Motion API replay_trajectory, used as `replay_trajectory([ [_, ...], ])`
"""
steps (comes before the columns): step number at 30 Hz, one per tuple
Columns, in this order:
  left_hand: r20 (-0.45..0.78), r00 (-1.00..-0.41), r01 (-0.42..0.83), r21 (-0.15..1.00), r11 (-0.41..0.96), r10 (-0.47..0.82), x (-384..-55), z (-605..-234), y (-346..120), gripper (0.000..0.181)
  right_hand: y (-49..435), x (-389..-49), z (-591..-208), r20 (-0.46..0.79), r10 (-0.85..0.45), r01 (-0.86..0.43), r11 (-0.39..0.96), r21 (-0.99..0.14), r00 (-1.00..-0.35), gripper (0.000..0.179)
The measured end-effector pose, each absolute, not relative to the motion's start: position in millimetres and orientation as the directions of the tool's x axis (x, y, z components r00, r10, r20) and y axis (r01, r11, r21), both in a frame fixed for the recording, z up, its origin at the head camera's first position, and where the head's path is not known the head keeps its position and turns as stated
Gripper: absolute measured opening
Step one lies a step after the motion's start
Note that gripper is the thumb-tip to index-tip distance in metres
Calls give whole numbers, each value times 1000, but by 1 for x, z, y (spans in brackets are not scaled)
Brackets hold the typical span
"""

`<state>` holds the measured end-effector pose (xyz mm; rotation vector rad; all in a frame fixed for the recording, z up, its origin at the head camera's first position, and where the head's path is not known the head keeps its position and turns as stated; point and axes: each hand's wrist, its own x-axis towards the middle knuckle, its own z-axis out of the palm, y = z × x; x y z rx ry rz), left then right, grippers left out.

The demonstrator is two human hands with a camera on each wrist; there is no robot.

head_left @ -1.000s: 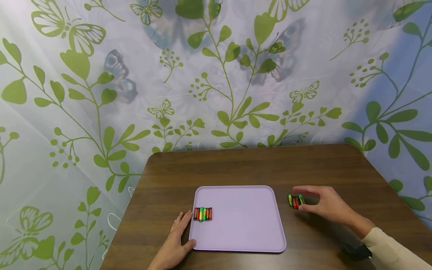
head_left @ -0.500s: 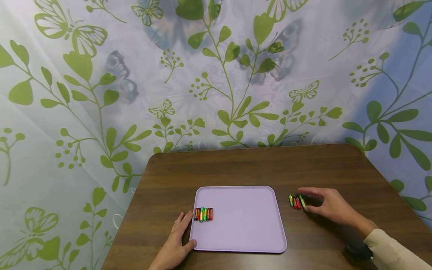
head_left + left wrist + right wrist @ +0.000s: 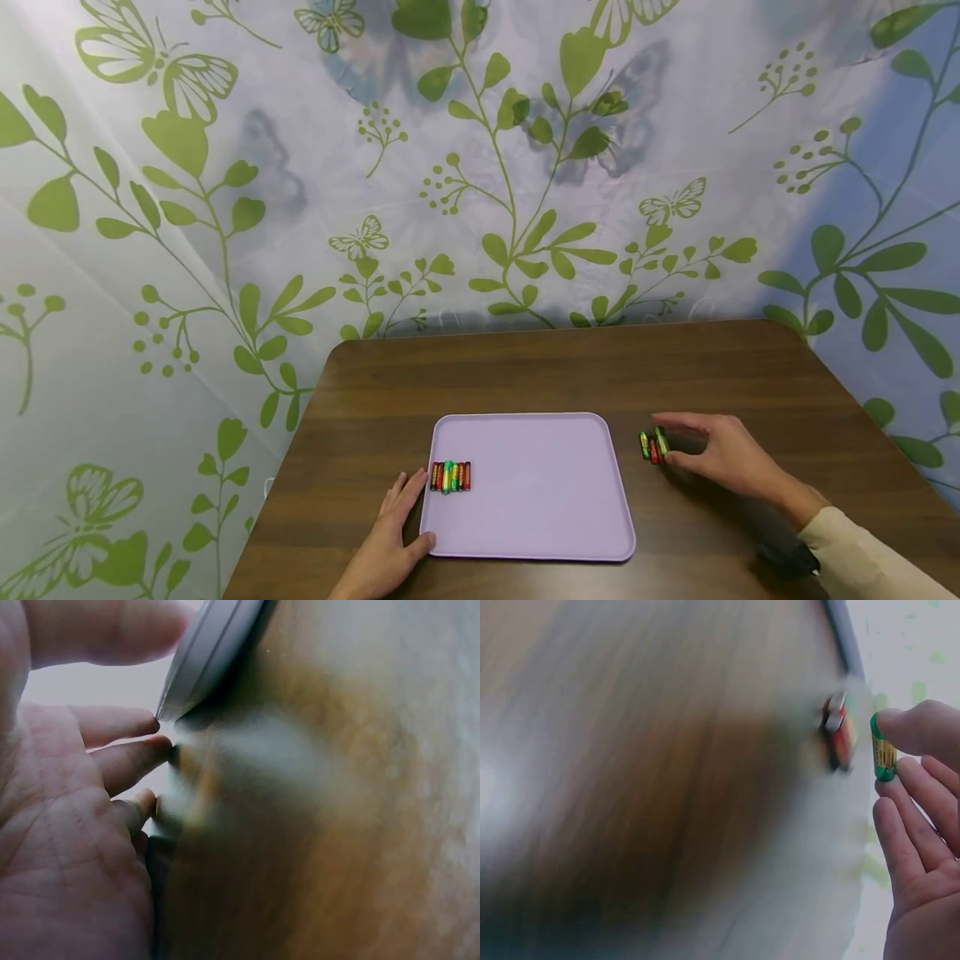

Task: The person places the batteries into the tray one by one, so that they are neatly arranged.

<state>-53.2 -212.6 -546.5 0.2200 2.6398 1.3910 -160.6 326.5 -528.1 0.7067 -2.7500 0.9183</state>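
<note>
My right hand (image 3: 723,454) pinches a green and yellow battery (image 3: 884,748) between its thumb and fingers; in the head view it overlaps the right side of a short row on the table. In that row I see red batteries (image 3: 654,450) and another green and yellow battery (image 3: 644,445) at its left end. My left hand (image 3: 386,533) lies at the left edge of a lilac tray (image 3: 540,487), fingers extended, thumb on the rim (image 3: 202,664). Inside the tray, near that hand, several red, green and yellow batteries (image 3: 451,476) lie side by side.
The brown wooden table (image 3: 555,367) has rounded far corners, and a butterfly and leaf patterned cloth (image 3: 480,167) hangs behind it. A dark object (image 3: 787,560) shows beneath the right sleeve (image 3: 862,550).
The right hand first drew slightly right with the green and yellow battery, then came back left, bringing the battery over the red ones. The left hand and tray stayed in place.
</note>
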Motion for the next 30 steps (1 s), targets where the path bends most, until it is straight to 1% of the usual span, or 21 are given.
replay_trajectory([
  [7,-61,-973,77,820,567,221,-61,-547,-219,88,276,-168,-519,303,-439,-526,593,-609,-846,56],
  [13,-83,-970,65,817,574,228,-69,-547,-225,88,229,-181,-519,330,-468,-562,548,-620,-820,56],
  [16,-94,-968,60,816,575,235,-73,-547,-228,88,204,-185,-520,313,-483,-552,504,-664,-818,56],
  [20,-71,-967,83,823,562,246,-77,-545,-231,88,171,-190,-522,298,-504,-544,461,-702,-811,55],
  [24,-51,-967,101,825,556,251,-81,-543,-234,88,141,-192,-526,315,-525,-568,437,-698,-791,54],
  [30,-58,-965,100,823,560,257,-88,-541,-239,89,101,-191,-529,315,-534,-565,407,-718,-785,53],
])
